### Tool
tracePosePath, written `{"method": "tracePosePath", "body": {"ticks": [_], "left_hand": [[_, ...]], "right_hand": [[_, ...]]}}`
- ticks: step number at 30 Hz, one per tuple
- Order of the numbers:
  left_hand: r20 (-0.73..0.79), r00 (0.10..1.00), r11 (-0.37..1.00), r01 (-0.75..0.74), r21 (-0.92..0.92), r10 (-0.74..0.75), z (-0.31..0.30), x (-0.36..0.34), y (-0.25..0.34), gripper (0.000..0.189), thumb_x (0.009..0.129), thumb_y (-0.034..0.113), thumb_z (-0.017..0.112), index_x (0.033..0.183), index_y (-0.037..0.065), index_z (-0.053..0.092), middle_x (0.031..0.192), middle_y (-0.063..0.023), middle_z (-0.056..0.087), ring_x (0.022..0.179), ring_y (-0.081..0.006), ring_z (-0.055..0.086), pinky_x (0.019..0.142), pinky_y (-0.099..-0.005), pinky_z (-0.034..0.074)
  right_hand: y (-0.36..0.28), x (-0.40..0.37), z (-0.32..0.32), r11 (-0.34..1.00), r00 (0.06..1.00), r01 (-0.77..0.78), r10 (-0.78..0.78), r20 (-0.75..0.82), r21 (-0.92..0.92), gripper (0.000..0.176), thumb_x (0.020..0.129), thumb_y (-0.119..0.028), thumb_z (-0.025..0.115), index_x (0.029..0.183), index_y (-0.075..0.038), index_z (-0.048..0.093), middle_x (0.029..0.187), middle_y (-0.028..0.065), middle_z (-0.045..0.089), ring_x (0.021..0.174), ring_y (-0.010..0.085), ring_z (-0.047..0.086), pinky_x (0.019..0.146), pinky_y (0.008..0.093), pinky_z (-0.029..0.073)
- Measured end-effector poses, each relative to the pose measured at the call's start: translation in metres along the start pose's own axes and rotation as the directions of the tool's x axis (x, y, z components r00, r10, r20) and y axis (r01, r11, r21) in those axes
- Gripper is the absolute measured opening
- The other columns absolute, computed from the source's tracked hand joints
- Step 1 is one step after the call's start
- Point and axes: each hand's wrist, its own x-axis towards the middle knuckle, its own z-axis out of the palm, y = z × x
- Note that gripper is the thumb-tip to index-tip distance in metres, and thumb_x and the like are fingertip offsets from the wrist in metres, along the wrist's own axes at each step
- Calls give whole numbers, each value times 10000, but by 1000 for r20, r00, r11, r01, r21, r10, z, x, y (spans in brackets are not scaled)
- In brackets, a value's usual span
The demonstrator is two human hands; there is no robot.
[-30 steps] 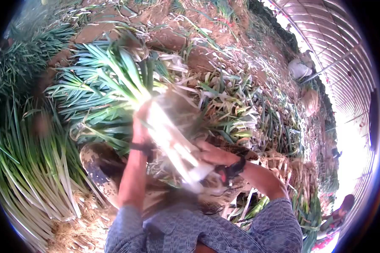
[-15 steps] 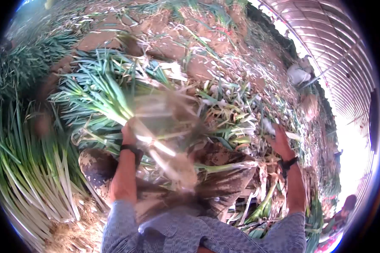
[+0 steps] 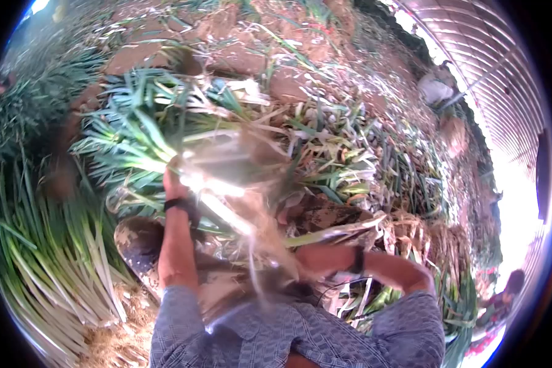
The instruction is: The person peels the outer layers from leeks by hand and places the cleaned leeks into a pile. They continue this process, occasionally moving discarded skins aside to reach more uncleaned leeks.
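My left hand (image 3: 174,175) is closed round a green onion (image 3: 159,153), whose leaves fan out to the upper left. Its white stalk slants down to the right, toward my lap. Near the root end, low over my lap, is my right hand (image 3: 313,260); its fingers are smeared and partly hidden, so I cannot tell what they hold. A pale leaf stalk (image 3: 343,231) lies across my camouflage trousers (image 3: 325,216) just above that hand. Glare and blur cover the middle of the view.
A large row of green onions (image 3: 49,257) with roots lies at the left, more leaves (image 3: 37,98) behind it. Peeled leaf scraps (image 3: 349,153) cover the ground ahead and to the right. A white sack (image 3: 435,89) stands farther off; a person (image 3: 506,297) is at the lower right.
My right hand has come from the scraps at the right, where its fingers were apart, down to the onion's root end. My left hand has shifted slightly up and left with the onion.
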Motion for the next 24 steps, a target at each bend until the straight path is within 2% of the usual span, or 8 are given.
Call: {"method": "tracePosePath", "body": {"ticks": [1, 3, 7, 11, 13, 19, 22, 24], "left_hand": [[-9, 991, 989, 133, -60, -133, 28, -33, 16, 421, 854, 309, 696, 1144, 21, 594, 1046, -150, 623, 903, -320, 653, 817, -461, 596], [75, 997, 997, 35, -67, -30, 2, 3, -6, 355, 966, 291, 551, 1178, 11, 601, 1070, -147, 629, 887, -255, 655, 766, -369, 585], [65, 997, 980, -34, -196, 48, 29, -26, -14, 330, 974, 297, 547, 1143, 23, 618, 966, -92, 657, 863, -214, 669, 741, -358, 591], [398, 913, 963, 180, -202, -87, 28, -31, -20, 331, 960, 312, 553, 1140, 43, 620, 1095, -111, 657, 994, -266, 645, 892, -439, 552], [225, 973, 970, 100, -221, -50, 28, -34, -28, 325, 958, 310, 553, 1142, 53, 625, 1093, -97, 656, 995, -260, 642, 891, -425, 549], [208, 963, 969, -202, 141, 171, -16, -10, -35, 358, 952, 288, 571, 1236, 69, 584, 1186, -127, 607, 1065, -312, 616, 930, -504, 531], [252, 968, 987, 49, -156, -9, -17, -15, -38, 388, 955, 222, 587, 1304, 55, 547, 1265, -139, 561, 1118, -313, 592, 976, -502, 517], [164, 979, 992, -117, -44, 123, -2, -28, -52, 354, 977, 264, 562, 1250, 39, 590, 1169, -106, 589, 1018, -259, 603, 875, -426, 529]], "right_hand": [[2, -21, -31, 969, 973, -204, 217, 84, -138, 197, 991, -161, 556, 1118, -77, 680, 898, 89, 656, 811, 207, 612, 694, 351, 506], [48, -57, -75, 896, 879, -187, -30, -476, -402, 255, 916, -228, 708, 1137, -104, 673, 834, 73, 637, 619, 169, 532, 524, 242, 422], [9, -26, -95, 870, 757, -489, 459, -464, 63, 602, 883, -304, 725, 1381, -74, 476, 1331, 223, 554, 1230, 335, 544, 1009, 421, 476], [35, 80, -16, 903, 922, -51, 207, -327, 428, 511, 914, -281, 680, 1350, -79, 506, 1301, 211, 574, 1211, 316, 561, 996, 404, 490], [39, 114, 24, 804, 965, 58, 107, -240, 591, 466, 929, -269, 657, 1334, -81, 521, 1285, 204, 585, 1201, 306, 570, 989, 395, 496], [0, 24, 13, 798, 789, 602, -590, -170, 20, 344, 976, -234, 589, 1286, -88, 566, 1240, 186, 615, 1172, 278, 595, 968, 369, 517], [33, -27, -71, 763, 739, 62, 398, -543, 643, 211, 1032, -227, 509, 1163, -85, 594, 870, 51, 615, 731, 105, 619, 616, 157, 498], [44, -33, -101, 972, 455, -70, 232, -860, 225, 211, 967, -203, 646, 1163, -128, 615, 1033, 75, 622, 848, 139, 638, 586, 228, 556]]}}
